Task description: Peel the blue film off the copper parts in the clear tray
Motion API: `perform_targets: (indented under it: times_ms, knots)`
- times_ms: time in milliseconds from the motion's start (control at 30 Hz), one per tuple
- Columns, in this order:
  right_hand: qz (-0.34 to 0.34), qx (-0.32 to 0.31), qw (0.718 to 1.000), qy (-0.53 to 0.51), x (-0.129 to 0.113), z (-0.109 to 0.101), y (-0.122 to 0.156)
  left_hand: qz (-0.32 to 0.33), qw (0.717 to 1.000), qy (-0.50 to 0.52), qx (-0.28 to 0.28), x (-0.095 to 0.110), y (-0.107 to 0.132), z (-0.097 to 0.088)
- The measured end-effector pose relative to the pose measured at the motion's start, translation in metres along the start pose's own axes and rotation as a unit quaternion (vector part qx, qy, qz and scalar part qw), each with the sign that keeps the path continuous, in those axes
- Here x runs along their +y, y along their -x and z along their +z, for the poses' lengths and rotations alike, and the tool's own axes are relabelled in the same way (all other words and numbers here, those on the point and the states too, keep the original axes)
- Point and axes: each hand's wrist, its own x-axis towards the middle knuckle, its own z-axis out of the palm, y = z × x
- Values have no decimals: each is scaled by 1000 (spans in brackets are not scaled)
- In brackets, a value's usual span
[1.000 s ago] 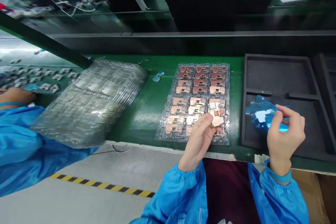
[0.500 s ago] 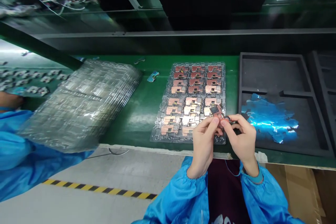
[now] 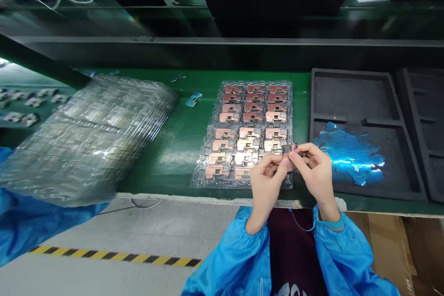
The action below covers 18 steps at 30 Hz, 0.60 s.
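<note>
Circuit board [image 3: 289, 150], small, copper-faced with a dark square chip, pinched between the fingertips of both hands, just above the lower right corner of the clear blister tray [image 3: 199, 178]. Left hand [image 3: 266, 187] curled, thumb and fingers closed on the board's near edge; right hand [image 3: 317, 178] likewise curled, pinching its right side. Tray holds rows of copper-shielded boards [image 3: 246, 145]. Right of tray: black foam tray [image 3: 350, 88] with blue film scraps [image 3: 348, 157]. Left of tray: stack of clear trays [image 3: 90, 141].
</note>
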Motion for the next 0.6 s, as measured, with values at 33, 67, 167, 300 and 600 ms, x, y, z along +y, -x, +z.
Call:
perform_targets:
  times_ms: [33,67,167,300,600]
  knots:
    - [12,-8,1000,-12,1,0,-1,2,1000,-2,-6,2,0,0]
    - [21,-14,999,-21,1,-1,-1,3,1000,-5,-11,3,0,1]
    - [23,-25,999,-33,0,-1,0,15,999,-21,-25,9,-1,1]
    - [-1,-42,998,-56,-8,-2,4,24,999,-34,-28,12,-2,-1]
    - [4,-9,1000,-26,-4,4,10,25,1000,-10,13,3,-5,-5]
